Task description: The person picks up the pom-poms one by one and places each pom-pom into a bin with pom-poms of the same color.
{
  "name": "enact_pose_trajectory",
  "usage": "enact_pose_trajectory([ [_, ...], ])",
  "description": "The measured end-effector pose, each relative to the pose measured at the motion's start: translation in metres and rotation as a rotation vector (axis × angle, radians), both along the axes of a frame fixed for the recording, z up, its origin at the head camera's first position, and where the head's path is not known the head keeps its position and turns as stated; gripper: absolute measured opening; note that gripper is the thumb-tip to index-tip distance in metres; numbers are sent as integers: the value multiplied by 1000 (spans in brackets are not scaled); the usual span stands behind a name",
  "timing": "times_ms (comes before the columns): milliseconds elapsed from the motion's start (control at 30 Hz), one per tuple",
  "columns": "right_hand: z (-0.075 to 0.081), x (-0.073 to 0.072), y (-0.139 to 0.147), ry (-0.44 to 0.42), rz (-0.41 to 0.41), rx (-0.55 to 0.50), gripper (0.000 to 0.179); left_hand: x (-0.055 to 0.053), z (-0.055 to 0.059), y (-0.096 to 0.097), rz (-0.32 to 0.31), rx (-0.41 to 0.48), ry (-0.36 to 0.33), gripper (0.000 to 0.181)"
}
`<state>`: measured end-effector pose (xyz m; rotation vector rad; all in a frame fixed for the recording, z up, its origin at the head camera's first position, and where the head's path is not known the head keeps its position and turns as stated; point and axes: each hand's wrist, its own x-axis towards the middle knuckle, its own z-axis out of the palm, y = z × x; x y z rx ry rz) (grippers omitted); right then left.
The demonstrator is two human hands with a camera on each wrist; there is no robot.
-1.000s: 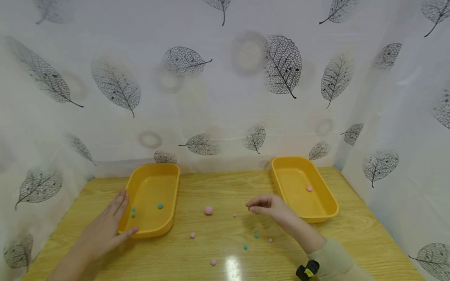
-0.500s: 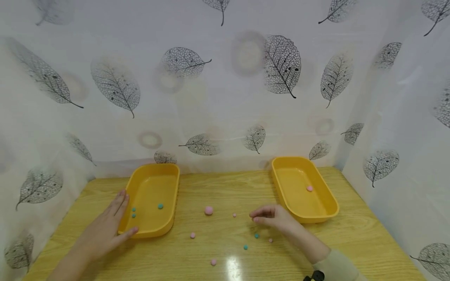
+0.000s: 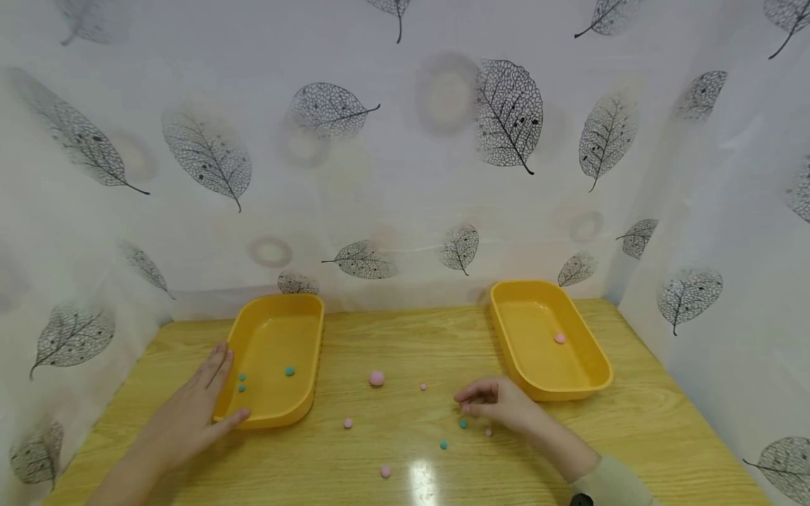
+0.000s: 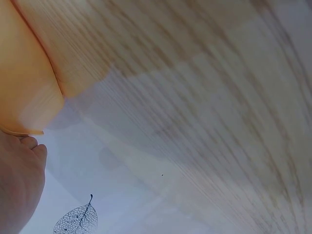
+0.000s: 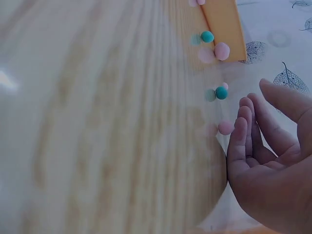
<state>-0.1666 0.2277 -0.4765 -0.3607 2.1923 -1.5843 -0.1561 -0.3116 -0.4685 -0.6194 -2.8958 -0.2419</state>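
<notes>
My left hand [image 3: 174, 422] rests against the near left side of the left yellow tray [image 3: 278, 344], fingers straight along its rim and thumb at the front edge. Three teal balls [image 3: 290, 370] lie inside. Over the table my right hand [image 3: 503, 405] hovers, fingers loosely bent. In the right wrist view its thumb stands apart from the fingers [image 5: 239, 139], with nothing between them. Just below its fingertips lies a teal ball [image 3: 463, 424], with a small pink ball [image 3: 489, 433] under the palm side. Another teal ball [image 3: 444, 445] sits nearer the front.
The right yellow tray [image 3: 538, 351] holds one pink ball [image 3: 560, 339]. Between the trays lie a large pink ball [image 3: 377, 378], a tiny pink ball [image 3: 423, 387] and two more pink balls, one [image 3: 348, 423] farther left. A leaf-patterned curtain [image 3: 405, 176] encloses the wooden table.
My right hand has come down and slightly right, nearer the teal ball below its fingertips. The left hand stays at the tray, and the balls lie where they were.
</notes>
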Motion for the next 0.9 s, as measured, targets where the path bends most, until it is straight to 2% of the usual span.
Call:
enact_pose_trajectory([
  [133,-3,0,1,43,31,31,27,0,-1,-1,-10,1,23,102],
  [400,-8,2,5,68,88,23,25,0,-1,0,-9,-2,26,102],
  [900,-11,0,5,143,135,99,19,0,-2,-1,-11,14,28,101],
])
